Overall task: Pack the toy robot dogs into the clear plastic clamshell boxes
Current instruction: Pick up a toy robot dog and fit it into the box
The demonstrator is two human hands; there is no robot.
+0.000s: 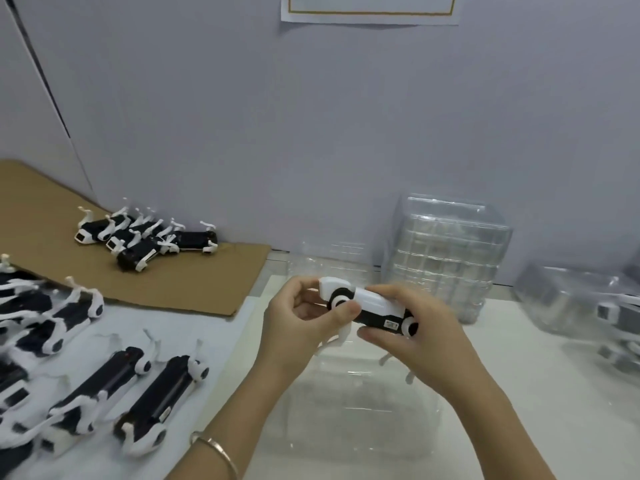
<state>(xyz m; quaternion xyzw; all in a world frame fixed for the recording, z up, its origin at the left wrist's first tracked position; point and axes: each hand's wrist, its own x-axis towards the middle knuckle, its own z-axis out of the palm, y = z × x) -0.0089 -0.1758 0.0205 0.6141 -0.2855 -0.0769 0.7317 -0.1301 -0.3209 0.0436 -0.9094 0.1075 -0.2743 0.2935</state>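
Left grip (304,322), right grip (420,330) hold toy dog (372,303) — clamshell stack (446,251) behind.

Loose toy dogs (159,396) left, clamshell stack (446,258) right (packed boxes (581,299) farther right), open clamshell (353,403) between.

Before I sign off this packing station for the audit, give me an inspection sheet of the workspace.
Surface: white table, cardboard sheet at left rear.
Job's things: one toy dog held over an open clamshell box; loose dogs at left, dog pile on the cardboard; empty box stack behind; filled box at right.
Clutter: nothing seen.
Hands: left hand and right hand both grip the toy dog.
Cables: nothing seen.
Surroundings: grey wall, paper notice at top.
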